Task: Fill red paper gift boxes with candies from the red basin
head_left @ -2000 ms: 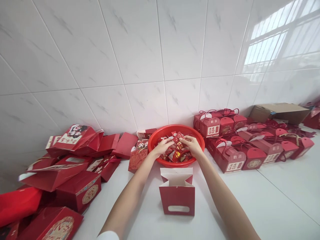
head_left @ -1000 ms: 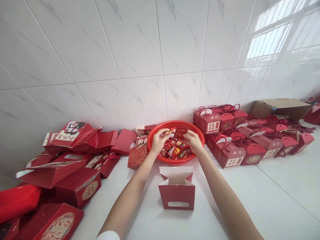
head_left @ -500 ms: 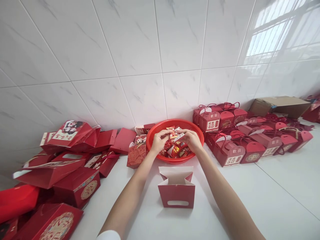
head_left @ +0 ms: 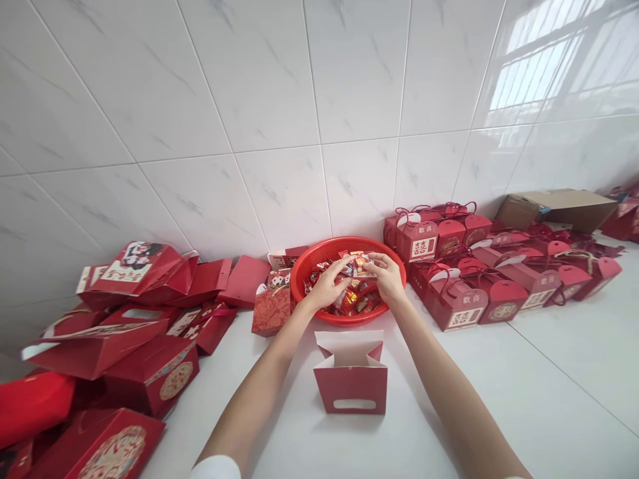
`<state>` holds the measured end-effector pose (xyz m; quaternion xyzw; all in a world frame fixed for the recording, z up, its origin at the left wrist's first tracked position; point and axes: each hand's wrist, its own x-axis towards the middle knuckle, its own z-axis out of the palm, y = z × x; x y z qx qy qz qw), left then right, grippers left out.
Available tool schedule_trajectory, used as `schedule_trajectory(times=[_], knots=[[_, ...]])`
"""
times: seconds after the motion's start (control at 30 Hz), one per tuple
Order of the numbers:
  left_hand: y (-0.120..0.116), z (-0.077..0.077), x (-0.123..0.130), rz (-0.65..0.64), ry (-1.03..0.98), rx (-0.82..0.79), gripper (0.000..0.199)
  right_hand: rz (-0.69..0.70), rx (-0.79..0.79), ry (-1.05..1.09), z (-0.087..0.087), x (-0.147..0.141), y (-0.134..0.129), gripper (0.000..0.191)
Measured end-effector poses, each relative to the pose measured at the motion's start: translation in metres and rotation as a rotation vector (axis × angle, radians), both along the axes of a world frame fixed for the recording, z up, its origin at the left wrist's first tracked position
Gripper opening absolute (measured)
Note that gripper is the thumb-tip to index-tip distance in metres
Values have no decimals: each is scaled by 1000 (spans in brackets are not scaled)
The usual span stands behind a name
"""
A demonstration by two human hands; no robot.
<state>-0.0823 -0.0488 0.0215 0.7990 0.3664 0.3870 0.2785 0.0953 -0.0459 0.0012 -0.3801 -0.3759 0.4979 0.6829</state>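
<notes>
Over a round red plastic basket (head_left: 305,265) of wrapped candies (head_left: 349,301), my two hands are close together. With curled fingers, my left hand (head_left: 327,287) grips wrapped candies at its fingertips; how many is hidden. My right hand (head_left: 390,278) pinches a shiny red-and-gold wrapped candy (head_left: 361,263) between thumb and fingers. Nearer to me, between my forearms, a dark red paper gift box (head_left: 351,389) stands upright with its top open and a white oval slot in its front. Neither hand touches this box.
Along the left lies a jumbled pile of red gift boxes (head_left: 150,372). A patterned red box (head_left: 272,311) stands against the basket's left side. On the right, closed boxes with cord handles (head_left: 456,303) stand in rows, with a cardboard box (head_left: 564,203) behind them. A tiled wall (head_left: 279,193) rises behind.
My left hand has turned and flattened over the candies, and my right fingers have drawn in around a candy. The paper box stands in the same place; the view has shifted slightly.
</notes>
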Motion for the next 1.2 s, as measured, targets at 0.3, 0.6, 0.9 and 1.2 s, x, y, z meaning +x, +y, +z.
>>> schedule_trajectory(times=[0.3, 0.6, 0.9, 1.2], knots=[[8, -23, 7, -167, 436, -273, 27, -144, 5, 31, -6, 3, 7, 40], [21, -32, -7, 41, 509, -131, 39, -97, -5, -16, 2, -2, -3, 36], [15, -23, 7, -113, 659, -71, 54, -93, -1, -36, 1, -3, -5, 33], [21, -14, 25, -229, 956, -79, 58, -91, -13, -22, 4, -4, -6, 33]])
